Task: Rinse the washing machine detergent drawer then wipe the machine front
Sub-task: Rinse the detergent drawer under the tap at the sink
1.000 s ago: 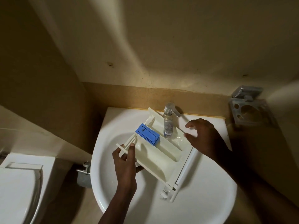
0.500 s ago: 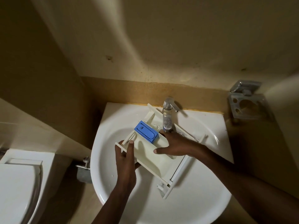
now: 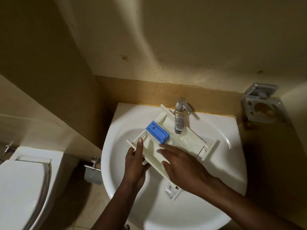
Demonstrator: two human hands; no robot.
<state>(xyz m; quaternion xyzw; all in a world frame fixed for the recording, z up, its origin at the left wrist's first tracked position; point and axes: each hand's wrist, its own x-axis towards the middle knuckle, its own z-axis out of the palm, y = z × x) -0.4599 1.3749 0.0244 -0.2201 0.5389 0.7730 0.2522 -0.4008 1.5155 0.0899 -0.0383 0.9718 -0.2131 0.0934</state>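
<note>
Water falls from the chrome tap (image 3: 180,113) into the right-hand compartment of the white detergent drawer (image 3: 191,143), where it pools and glistens. The drawer is held slantwise over the bowl of the white wash basin (image 3: 207,205), its far end under the spout and its front panel toward the near right. Whether any part of it rests on the basin cannot be told. A blue insert (image 3: 157,131) sits in the drawer's middle section, just left of the stream.

The left hand (image 3: 136,166) grips the drawer's left edge: its thumb (image 3: 140,146) lies along the top of the rim, and the other fingers are curled underneath, mostly hidden. The right hand (image 3: 181,165) lies palm down in the drawer, its fingers (image 3: 167,149) straight and slightly spread, pressed flat to the plastic, with the tips close to the blue insert.

A white toilet (image 3: 21,188) with its lid down stands to the left, and a small metal fitting (image 3: 93,171) juts from the wall between it and the basin. A chrome toothbrush holder (image 3: 262,108) is fixed to the wall right of the tap. The room is dim and the walls look yellowish.
</note>
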